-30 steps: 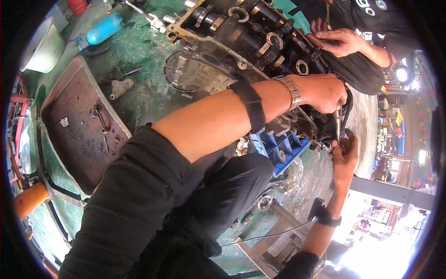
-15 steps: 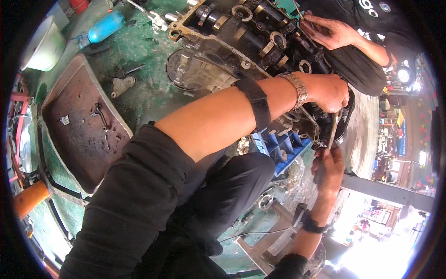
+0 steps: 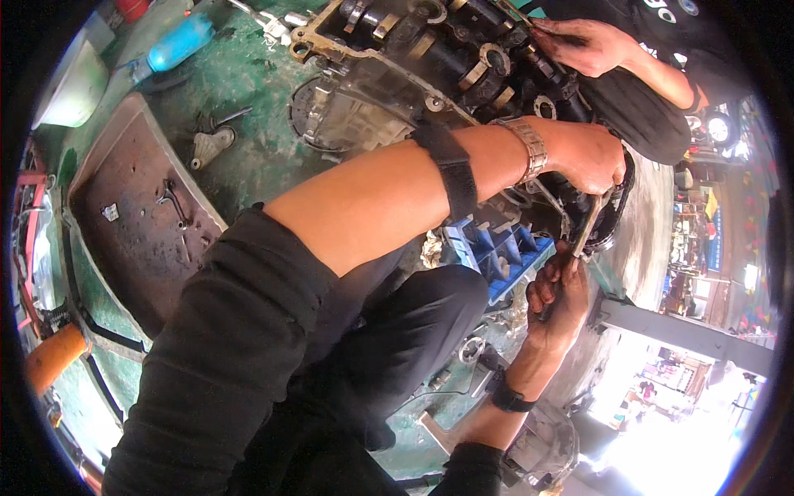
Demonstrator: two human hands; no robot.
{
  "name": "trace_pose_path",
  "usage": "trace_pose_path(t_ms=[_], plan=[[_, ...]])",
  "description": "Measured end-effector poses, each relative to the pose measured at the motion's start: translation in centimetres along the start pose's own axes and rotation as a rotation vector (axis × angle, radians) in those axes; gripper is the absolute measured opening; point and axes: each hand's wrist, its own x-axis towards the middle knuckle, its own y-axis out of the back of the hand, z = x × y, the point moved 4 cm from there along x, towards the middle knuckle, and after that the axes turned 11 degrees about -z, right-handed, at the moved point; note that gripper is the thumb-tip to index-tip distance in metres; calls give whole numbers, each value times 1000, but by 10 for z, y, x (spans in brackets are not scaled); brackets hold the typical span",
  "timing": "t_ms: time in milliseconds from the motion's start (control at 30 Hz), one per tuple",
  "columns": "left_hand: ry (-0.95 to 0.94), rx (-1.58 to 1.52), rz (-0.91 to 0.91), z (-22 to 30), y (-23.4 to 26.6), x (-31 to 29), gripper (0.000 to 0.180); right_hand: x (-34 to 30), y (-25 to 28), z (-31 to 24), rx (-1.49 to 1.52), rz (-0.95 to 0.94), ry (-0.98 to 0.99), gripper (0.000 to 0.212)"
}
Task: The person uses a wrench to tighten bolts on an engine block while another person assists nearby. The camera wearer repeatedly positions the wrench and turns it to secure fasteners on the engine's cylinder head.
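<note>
Engine [image 3: 451,58] tops my feed, and at its right end I see a slim metal tool [image 3: 590,221] — left hand [image 3: 589,157] closed over the upper end; right hand [image 3: 562,302] pinching the lower. Blue divided tray [image 3: 521,277] sits on the engine's near side; a co-worker's hand [image 3: 587,48] is at its far side.

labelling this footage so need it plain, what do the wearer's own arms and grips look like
The left arm has a bunched black fabric sleeve, a wide black fabric strap and a silver metal link band; its left grip is gloveless. The right arm has a black fabric cuff and a black wristband; its right grip is gloveless, with dark smudges.
</note>
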Motion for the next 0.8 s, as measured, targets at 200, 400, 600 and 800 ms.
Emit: trace_pose_path(t_ms=[200,400,600,800], plan=[[-21,-63,63,-4,-4,3,29,2,-29,10,160,48,79,31],[-68,-44,3,-6,-7,7,31,11,-68,19,188,180,166,28],[-17,-74,-18,-7,-8,8,31,30,-96,27,93,360,255,22],[-80,51,-3,-5,-4,2,31,39,-107,32,153,386,257,18]])
